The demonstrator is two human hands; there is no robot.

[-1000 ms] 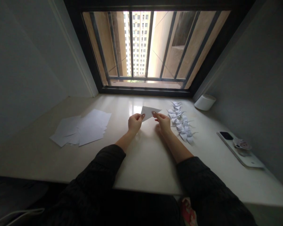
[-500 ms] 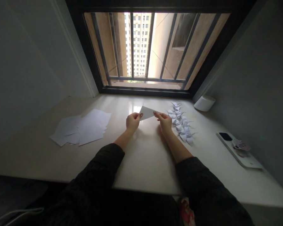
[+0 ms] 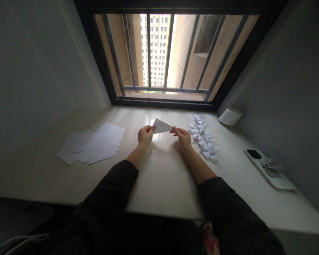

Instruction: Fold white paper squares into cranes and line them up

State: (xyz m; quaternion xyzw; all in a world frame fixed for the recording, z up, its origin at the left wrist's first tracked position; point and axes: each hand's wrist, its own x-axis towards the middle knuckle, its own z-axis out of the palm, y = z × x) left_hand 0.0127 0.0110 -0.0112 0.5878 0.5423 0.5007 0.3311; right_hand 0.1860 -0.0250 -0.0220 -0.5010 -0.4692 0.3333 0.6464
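No text, label, brand or number can be read at this view. The folded paper triangle (image 3: 161,126) held between the left hand (image 3: 145,136) and right hand (image 3: 183,138) shows no print on its visible face. Well right of the grip, the white phone (image 3: 280,182) bears a round patterned disc (image 3: 271,163) with a printed picture; any lettering there is too small and blurred to read, though it may carry some.

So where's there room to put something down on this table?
Bare tabletop lies between the paper sheets and the paper cranes, near the front edge. More lies between the cranes and the phone. The cranes' row is crowded.
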